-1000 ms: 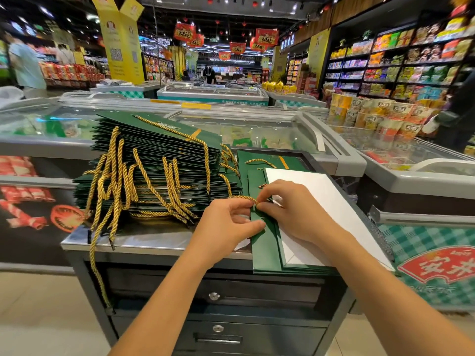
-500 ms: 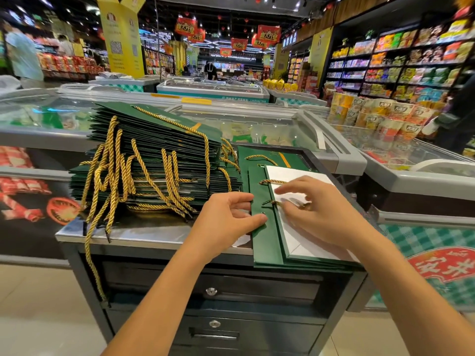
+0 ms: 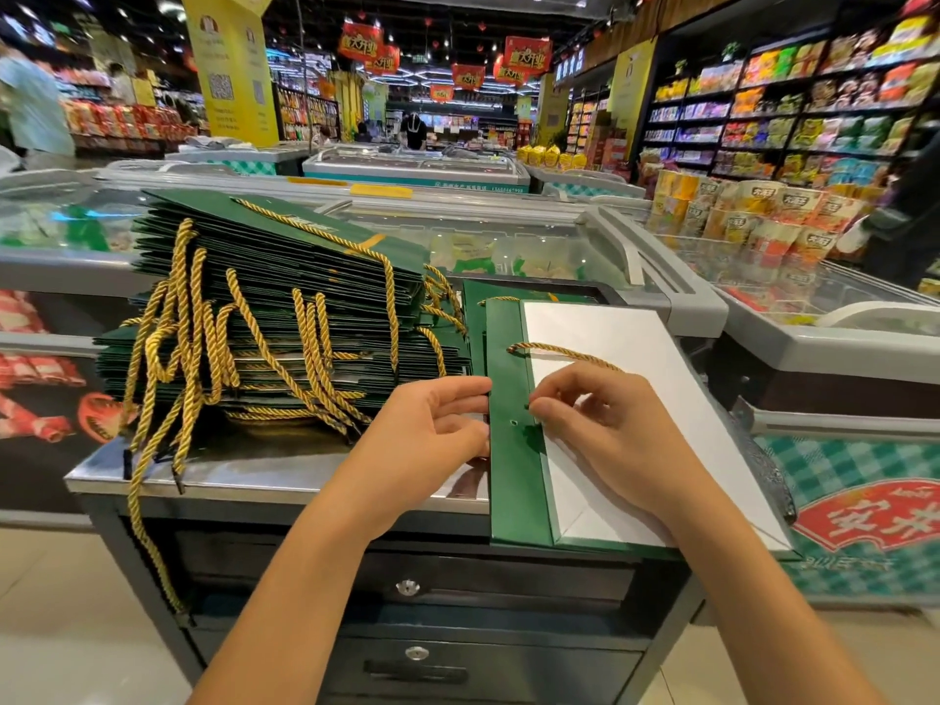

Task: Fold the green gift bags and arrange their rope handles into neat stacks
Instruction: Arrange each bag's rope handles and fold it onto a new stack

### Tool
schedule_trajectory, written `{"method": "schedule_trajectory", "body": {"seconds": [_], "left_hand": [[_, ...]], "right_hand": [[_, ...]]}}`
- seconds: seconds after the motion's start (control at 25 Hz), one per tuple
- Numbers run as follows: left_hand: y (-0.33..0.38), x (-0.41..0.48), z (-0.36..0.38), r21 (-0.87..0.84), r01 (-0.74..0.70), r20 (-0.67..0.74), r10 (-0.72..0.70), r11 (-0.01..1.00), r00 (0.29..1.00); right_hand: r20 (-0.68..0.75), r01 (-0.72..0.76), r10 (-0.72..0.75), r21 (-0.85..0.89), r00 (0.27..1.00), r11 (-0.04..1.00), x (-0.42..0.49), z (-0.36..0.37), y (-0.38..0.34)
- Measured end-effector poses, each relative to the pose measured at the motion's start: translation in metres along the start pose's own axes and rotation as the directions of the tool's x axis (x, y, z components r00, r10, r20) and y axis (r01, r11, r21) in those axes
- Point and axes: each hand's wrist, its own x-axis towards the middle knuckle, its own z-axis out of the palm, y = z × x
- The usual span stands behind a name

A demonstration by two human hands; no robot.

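A tall stack of flat green gift bags (image 3: 285,277) lies on the left of a steel counter (image 3: 264,475), with several gold rope handles (image 3: 188,318) draped over its front. To the right lies a flattened green bag (image 3: 513,480) with its white inside (image 3: 625,358) turned up. My left hand (image 3: 432,440) grips the bag's left edge, fingers curled over the green rim. My right hand (image 3: 605,429) pinches the end of a gold rope handle (image 3: 559,351) at a punched hole in the rim. The rope arcs from a farther hole over the white panel.
Glass-topped freezer chests (image 3: 534,236) stand behind and to the right of the counter. Drawers (image 3: 407,587) sit below the counter top. Snack shelves (image 3: 788,109) line the right wall. A person (image 3: 30,109) stands far left, and a dark-sleeved person (image 3: 910,206) at the right edge.
My hands separated: the left moved onto the bag's left edge, the right shifted onto the rim hole with the rope end. The rope handle now arcs over the white panel.
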Motion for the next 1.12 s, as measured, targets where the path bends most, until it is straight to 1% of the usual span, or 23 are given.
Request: {"method": "schedule_trajectory", "body": {"seconds": [0.28, 0.4, 0.6, 0.68, 0.76, 0.92, 1.04, 1.12], "left_hand": [[0.001, -0.002, 0.002, -0.005, -0.023, -0.039, 0.023, 1.0, 0.999], [0.002, -0.003, 0.002, 0.026, -0.031, -0.051, 0.033, 0.999, 0.998], [0.008, -0.008, 0.007, 0.06, -0.07, -0.016, 0.071, 0.996, 0.997], [0.01, -0.01, 0.008, 0.078, -0.079, 0.0, 0.079, 0.994, 0.997], [0.011, -0.011, 0.009, 0.057, -0.084, 0.018, 0.083, 0.995, 0.996], [0.014, -0.014, 0.009, 0.024, -0.107, 0.044, 0.106, 0.994, 0.993], [0.014, -0.015, 0.009, 0.052, -0.148, 0.048, 0.146, 0.988, 0.988], [0.015, -0.016, 0.009, 0.079, -0.167, 0.041, 0.164, 0.983, 0.986]], "right_hand": [[-0.019, 0.071, -0.07, 0.083, 0.997, 0.994, -0.005, -0.001, 0.0], [-0.053, 0.124, -0.121, 0.069, 0.991, 0.99, -0.008, -0.001, -0.003], [-0.118, 0.164, -0.152, 0.093, 0.981, 0.982, -0.01, 0.0, -0.005], [-0.125, 0.184, -0.171, 0.107, 0.977, 0.977, -0.011, 0.0, -0.005], [-0.116, 0.2, -0.185, 0.139, 0.976, 0.97, -0.013, -0.002, -0.006], [-0.127, 0.187, -0.16, 0.246, 0.979, 0.951, -0.015, -0.003, -0.007], [-0.152, 0.169, -0.124, 0.336, 0.981, 0.927, -0.015, -0.003, -0.01], [-0.137, 0.135, -0.086, 0.406, 0.987, 0.904, -0.014, -0.003, -0.012]]}}
